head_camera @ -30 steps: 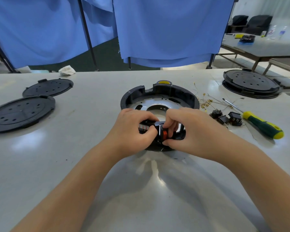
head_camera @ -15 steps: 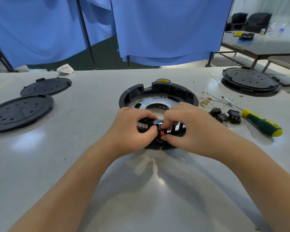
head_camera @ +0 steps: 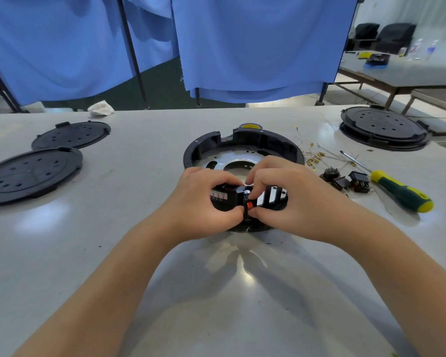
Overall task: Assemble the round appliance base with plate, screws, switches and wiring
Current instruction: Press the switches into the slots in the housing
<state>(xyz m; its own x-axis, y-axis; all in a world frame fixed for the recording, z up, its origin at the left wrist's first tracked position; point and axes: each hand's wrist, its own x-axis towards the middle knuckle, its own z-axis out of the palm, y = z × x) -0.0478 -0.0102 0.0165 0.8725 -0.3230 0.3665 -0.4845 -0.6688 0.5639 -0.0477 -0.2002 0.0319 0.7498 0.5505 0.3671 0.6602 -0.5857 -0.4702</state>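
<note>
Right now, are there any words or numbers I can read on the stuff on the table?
No text here can be read.
White and red label on the front of the round appliance base, beside the left hand: print too small and blurred.
Bottles on the far table: labels blurred.
Screwdriver: no marking shows.

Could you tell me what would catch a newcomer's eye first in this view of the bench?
Both hands meet at table centre: the left hand and right hand pinch a small orange-and-black switch at the near rim of the round black base. To the right lie a green-and-yellow screwdriver and spare black switches. Two black perforated discs sit at far left.
</note>
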